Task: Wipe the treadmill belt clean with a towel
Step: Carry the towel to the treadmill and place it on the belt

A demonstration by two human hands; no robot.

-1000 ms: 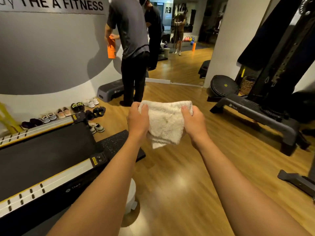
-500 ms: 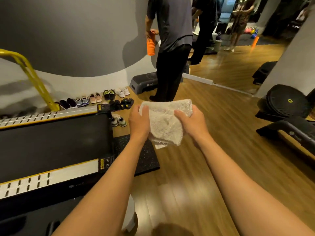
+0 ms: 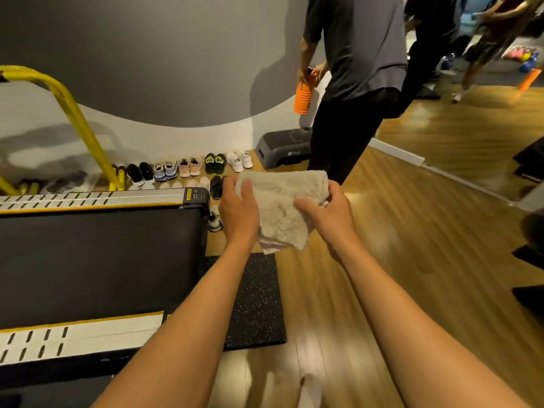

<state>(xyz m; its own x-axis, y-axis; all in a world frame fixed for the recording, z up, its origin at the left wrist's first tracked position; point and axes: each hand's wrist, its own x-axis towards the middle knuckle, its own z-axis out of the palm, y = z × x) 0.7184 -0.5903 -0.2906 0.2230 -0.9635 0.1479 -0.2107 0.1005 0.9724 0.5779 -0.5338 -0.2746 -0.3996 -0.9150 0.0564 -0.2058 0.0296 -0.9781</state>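
Left hand (image 3: 240,214) and right hand (image 3: 331,220), fingers curled round a towel (image 3: 282,206), beside the treadmill belt (image 3: 97,260); its dangling corner might snag the belt's end.

No text can be read with certainty. A black-and-yellow label (image 3: 195,195) stands on the end cap of the far side rail (image 3: 88,198) of the treadmill (image 3: 88,260). It carries small symbols and print, all too small to read. The front face of the grey step platform (image 3: 276,148) beside the wall bears a small round light mark (image 3: 290,154) followed by a short light word. Its letters are too blurred to make out.
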